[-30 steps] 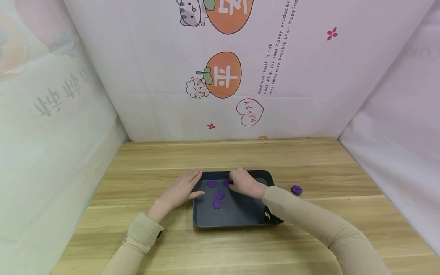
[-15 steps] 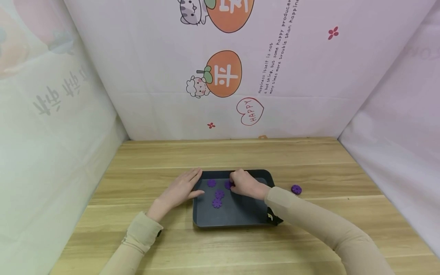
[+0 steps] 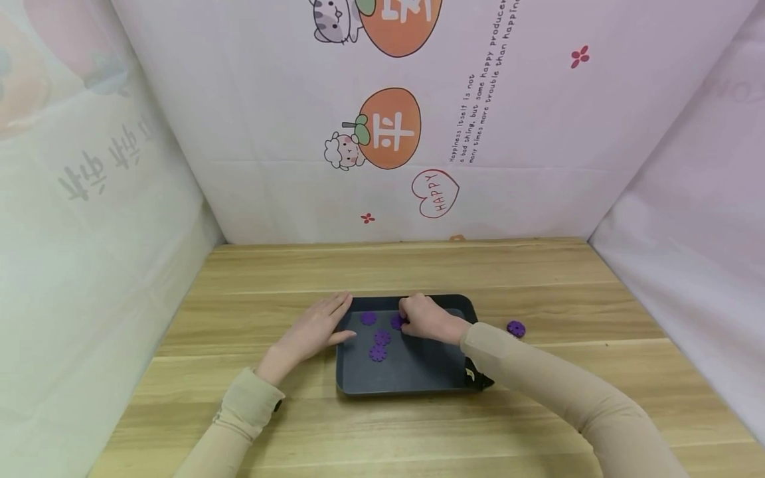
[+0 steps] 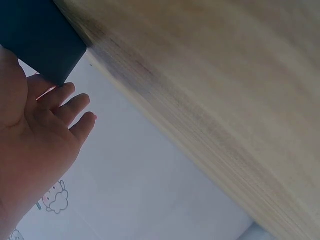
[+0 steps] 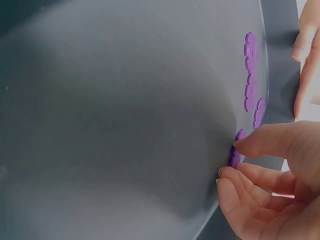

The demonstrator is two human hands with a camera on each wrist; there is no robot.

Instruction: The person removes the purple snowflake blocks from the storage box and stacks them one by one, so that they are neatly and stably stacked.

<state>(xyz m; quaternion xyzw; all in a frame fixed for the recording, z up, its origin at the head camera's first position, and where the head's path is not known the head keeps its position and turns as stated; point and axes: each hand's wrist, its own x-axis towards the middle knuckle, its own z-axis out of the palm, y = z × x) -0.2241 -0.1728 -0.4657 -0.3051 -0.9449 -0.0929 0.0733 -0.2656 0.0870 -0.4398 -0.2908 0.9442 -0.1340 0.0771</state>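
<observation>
A dark grey tray (image 3: 412,372) lies on the wooden table. Inside it are several flat purple notched discs; a notched disc (image 3: 368,318) lies near the back left, and a pair of touching discs (image 3: 378,352) lies nearer the front. My right hand (image 3: 427,318) pinches another purple disc (image 5: 236,156) between thumb and fingers, low against the tray floor by its back side. My left hand (image 3: 315,326) rests at the tray's left rim, fingers extended along the outside and the thumb reaching over the edge. In the left wrist view, its fingertips touch the tray corner (image 4: 45,45).
One more purple disc (image 3: 516,329) lies on the table (image 3: 574,292) to the right of the tray, beyond the right sleeve. A black wrist strap (image 3: 477,380) hangs over the tray's front right corner. Printed white cloth (image 3: 287,166) walls the table at back and sides.
Over the first half second, my right hand and the disc it pinches shifted very slightly to the right. Since then almost nothing has moved; the left hand stayed at the rim.
</observation>
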